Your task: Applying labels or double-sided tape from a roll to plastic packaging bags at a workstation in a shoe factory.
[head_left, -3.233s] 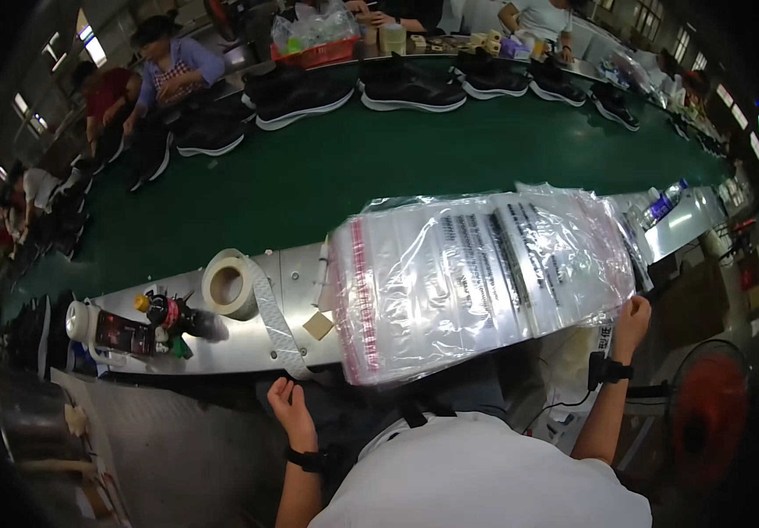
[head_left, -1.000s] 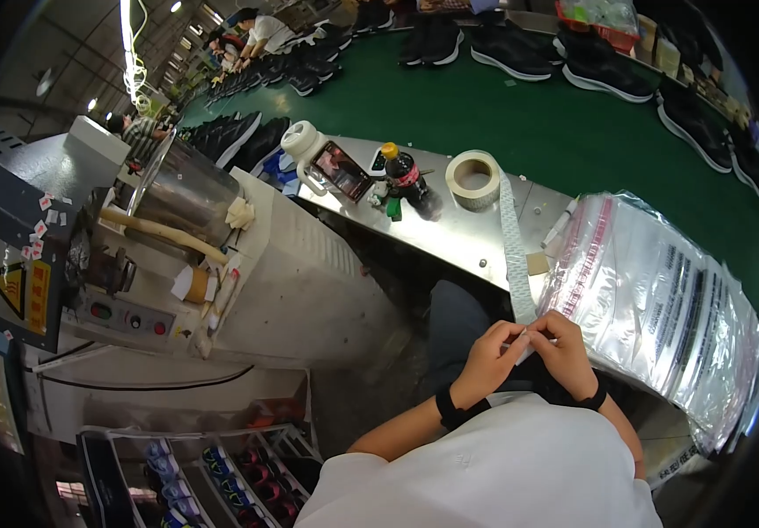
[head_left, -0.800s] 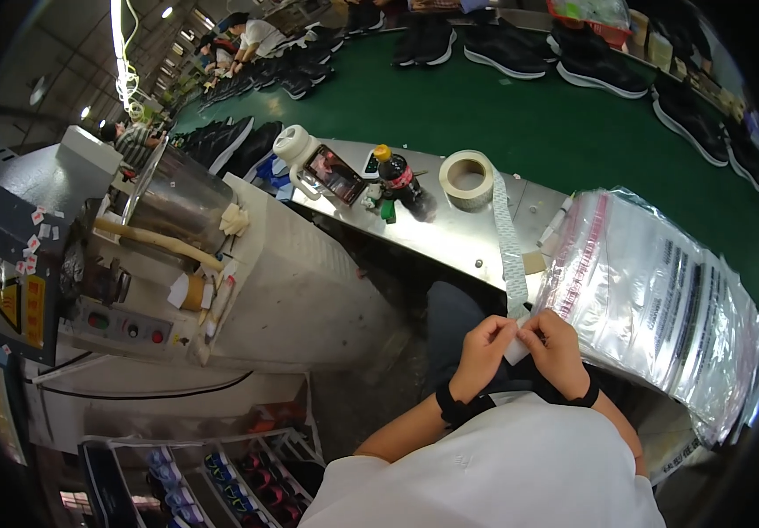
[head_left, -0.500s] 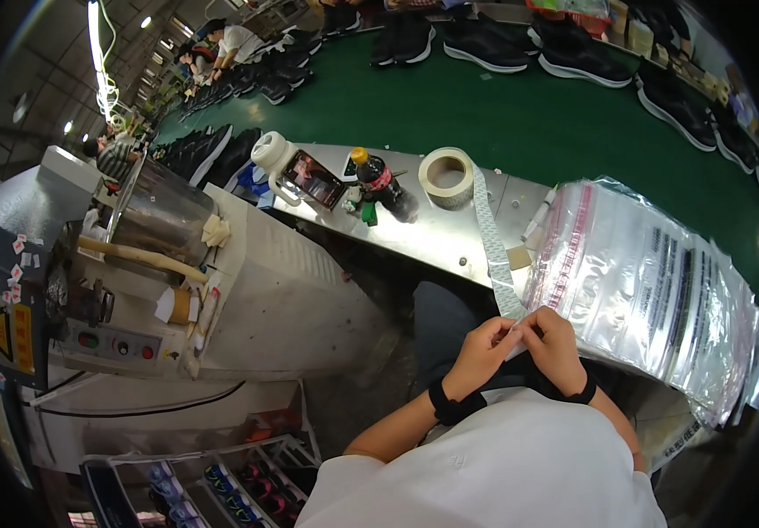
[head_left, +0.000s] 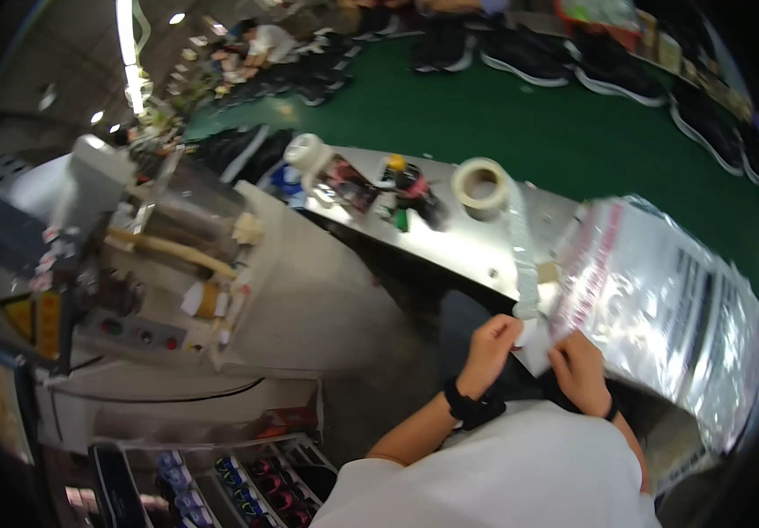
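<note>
A roll of label tape [head_left: 464, 190] stands on the metal table, and its pale strip [head_left: 524, 255] runs down over the near edge toward me. The strip's white end [head_left: 535, 341] lies between my hands. My left hand [head_left: 490, 345] pinches this end at its left side, thumb and fingertips together. At its right side is my right hand [head_left: 583, 368], fingers closed. Blur hides whether they hold the white end or a small label. A stack of clear printed plastic bags [head_left: 652, 264] lies just beyond my right hand.
Black shoes with white soles [head_left: 524, 60] line the green belt [head_left: 397, 110] behind the metal table [head_left: 388, 224]. On the table are a white jug [head_left: 307, 157], a phone [head_left: 347, 183] and a dark drink bottle [head_left: 421, 198]. A machine [head_left: 309, 282] stands left, above a rack of colourful items [head_left: 238, 484].
My hands were together at the strip's end and have moved apart, with the white end now showing between them. The whole view has shifted and blurred.
</note>
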Action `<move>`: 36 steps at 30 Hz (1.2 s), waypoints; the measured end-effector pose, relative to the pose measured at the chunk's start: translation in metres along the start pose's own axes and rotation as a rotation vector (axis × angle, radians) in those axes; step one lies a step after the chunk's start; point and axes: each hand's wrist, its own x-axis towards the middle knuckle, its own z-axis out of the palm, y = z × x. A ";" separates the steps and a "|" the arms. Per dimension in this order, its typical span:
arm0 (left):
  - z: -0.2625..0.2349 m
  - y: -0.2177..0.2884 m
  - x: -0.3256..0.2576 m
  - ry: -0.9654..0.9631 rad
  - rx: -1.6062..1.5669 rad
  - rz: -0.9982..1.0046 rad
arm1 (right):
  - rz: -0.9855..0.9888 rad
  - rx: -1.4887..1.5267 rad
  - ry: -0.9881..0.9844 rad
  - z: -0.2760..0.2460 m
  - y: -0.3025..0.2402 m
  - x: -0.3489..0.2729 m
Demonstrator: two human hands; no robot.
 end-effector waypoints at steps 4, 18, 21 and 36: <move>0.017 0.010 0.025 -0.035 0.295 0.228 | 0.080 0.239 -0.409 -0.052 -0.009 -0.017; 0.101 0.013 0.075 -0.707 0.292 0.087 | -0.123 -0.324 -0.272 -0.037 -0.002 -0.005; 0.101 -0.021 0.093 -0.740 0.183 0.044 | 0.327 0.420 -0.295 -0.065 -0.001 0.000; 0.092 -0.037 0.098 -0.685 0.178 0.033 | 0.291 -0.508 0.322 -0.046 0.096 0.018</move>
